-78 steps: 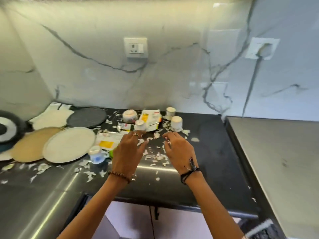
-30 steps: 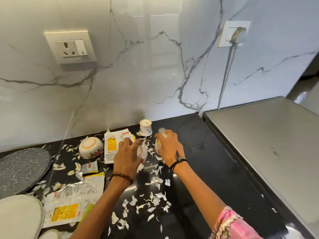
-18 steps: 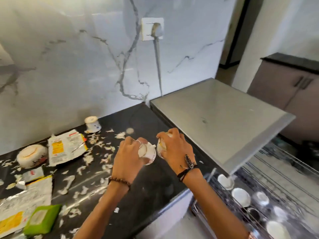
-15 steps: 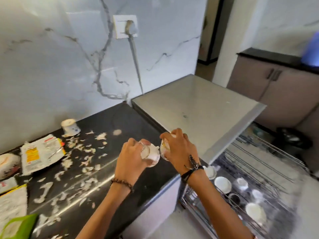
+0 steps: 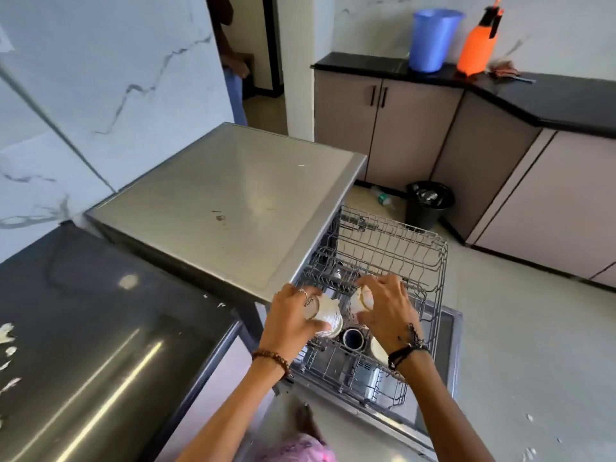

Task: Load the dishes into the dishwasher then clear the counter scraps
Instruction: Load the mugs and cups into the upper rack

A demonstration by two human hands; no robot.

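My left hand [image 5: 290,320] grips a small white cup [image 5: 325,315] tipped on its side. My right hand [image 5: 388,306] grips a second white cup [image 5: 361,300]. Both are held over the pulled-out upper rack [image 5: 430,261] of the open dishwasher [image 5: 233,195]. In the rack below my hands sit a dark cup [image 5: 352,338] and a pale cup [image 5: 378,350], partly hidden by my right wrist. A few white paper scraps [image 5: 6,331] lie on the black counter [image 5: 83,311] at the left edge.
The dishwasher's steel top is bare. A black bin [image 5: 430,203] stands on the floor beyond the rack. Grey cabinets [image 5: 400,128] carry a blue bucket [image 5: 433,38] and an orange sprayer [image 5: 476,38]. A person [image 5: 233,61] stands in the doorway.
I turned right from the counter with one cup in each hand. Both hands moved from over the counter edge to above the dishwasher's upper rack.
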